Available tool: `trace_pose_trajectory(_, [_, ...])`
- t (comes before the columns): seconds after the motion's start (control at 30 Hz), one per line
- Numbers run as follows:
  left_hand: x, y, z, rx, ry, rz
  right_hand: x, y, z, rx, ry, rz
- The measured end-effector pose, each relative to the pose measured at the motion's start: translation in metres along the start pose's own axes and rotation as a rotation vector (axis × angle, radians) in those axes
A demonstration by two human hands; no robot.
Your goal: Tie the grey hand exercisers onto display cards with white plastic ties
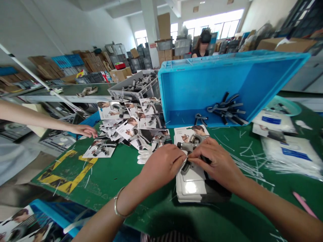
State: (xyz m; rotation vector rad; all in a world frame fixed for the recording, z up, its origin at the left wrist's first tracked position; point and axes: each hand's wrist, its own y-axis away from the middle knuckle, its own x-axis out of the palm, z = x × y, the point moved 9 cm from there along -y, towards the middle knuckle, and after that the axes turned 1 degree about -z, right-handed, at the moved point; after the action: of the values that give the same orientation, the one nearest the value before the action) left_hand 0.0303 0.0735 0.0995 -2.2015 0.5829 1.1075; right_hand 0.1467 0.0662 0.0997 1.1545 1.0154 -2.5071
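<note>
A hand grip strengthener (186, 165) with grey and black handles lies on a printed card (194, 186), the top one of a stack in front of me. Over one of its handles my left hand (164, 163) is closed in a pinch, on what looks like a thin white cable tie. From the other side my right hand (214, 158) pinches at the same spot, its fingertips almost meeting the left ones. The fingers hide most of the tie and part of the strengthener.
A blue crate (202, 80) on its side holds several strengtheners. Carded strengtheners (136, 131) are piled left of it, a grey crate (136, 85) behind. Loose white cable ties (249, 171) and bags (292, 154) lie at right. Another person's hand (84, 130) reaches in from the left.
</note>
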Motion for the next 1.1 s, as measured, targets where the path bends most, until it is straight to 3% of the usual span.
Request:
trace_pose_trajectory(0.1, [-0.001,-0.003,-0.021,0.135,-0.33,0.027,0.003,-0.004,0.001,0.041,-0.042,0.02])
trace_pose_trajectory(0.2, [0.001,-0.009,-0.033,0.242,-0.421,0.076,0.005,-0.009,0.005,0.023,-0.061,0.057])
trace_pose_trajectory(0.33, [-0.006,-0.015,-0.028,0.204,-0.211,0.041,0.002,-0.007,0.004,-0.008,-0.076,0.05])
trace_pose_trajectory(0.5, [-0.024,-0.005,0.006,-0.038,0.269,-0.233,0.007,0.004,-0.012,0.075,-0.039,0.112])
trace_pose_trajectory(0.63, [-0.012,0.006,0.011,-0.093,0.411,-0.235,0.003,0.003,-0.017,0.125,-0.125,0.046])
trace_pose_trajectory(0.73, [0.007,0.016,0.011,-0.14,0.322,-0.229,0.003,-0.001,-0.02,0.158,-0.21,0.011])
trace_pose_trajectory(0.9, [0.026,0.028,0.021,-0.132,0.099,-0.344,0.009,0.001,-0.01,0.092,-0.237,0.119])
trace_pose_trajectory(1.0, [0.019,0.033,0.026,-0.05,-0.017,-0.407,0.001,0.015,-0.013,0.099,-0.251,0.156])
trace_pose_trajectory(1.1, [-0.002,0.061,0.048,-0.087,-0.15,-0.534,-0.028,0.045,-0.064,0.24,-0.29,0.031])
